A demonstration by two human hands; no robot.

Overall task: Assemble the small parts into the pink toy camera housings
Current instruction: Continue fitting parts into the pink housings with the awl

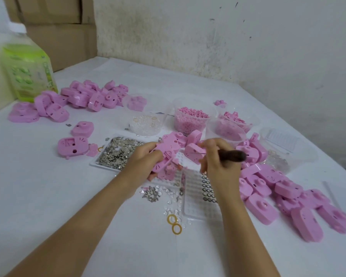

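From the head view, the left hand (pixel 146 158) is over the middle of the white desk (pixel 48 196); its grip is curled round a pink camera shell (pixel 164 156), held tilted just above the desk, between a tray of silver bits (pixel 118 151) and the right hand (pixel 218 156); the right hand's grip is closed round a dark tool (pixel 233 155); the handle sticks out to the right and the thin end points left at the shell; the picture is too blurry to tell if the tip touches it.

Under the hands lies a clear tray (pixel 200 202) with small dark rings down one side; near it, closer to the person, are a little heap of screws (pixel 151 193) and two yellow rings (pixel 174 223) that touch each other.

A big pile of pink shells (pixel 288 192) lies on the right side of the desk; a far pile (pixel 84 96) lies at the back on the left; two single shells (pixel 73 145) lie near the tray of silver bits.

Behind the hands stand clear tubs; there is a tub of pink bits (pixel 190 118) and a tub of clear rings (pixel 146 122); a green bottle (pixel 30 70) stands at the far left, in front of brown boxes (pixel 58 37).
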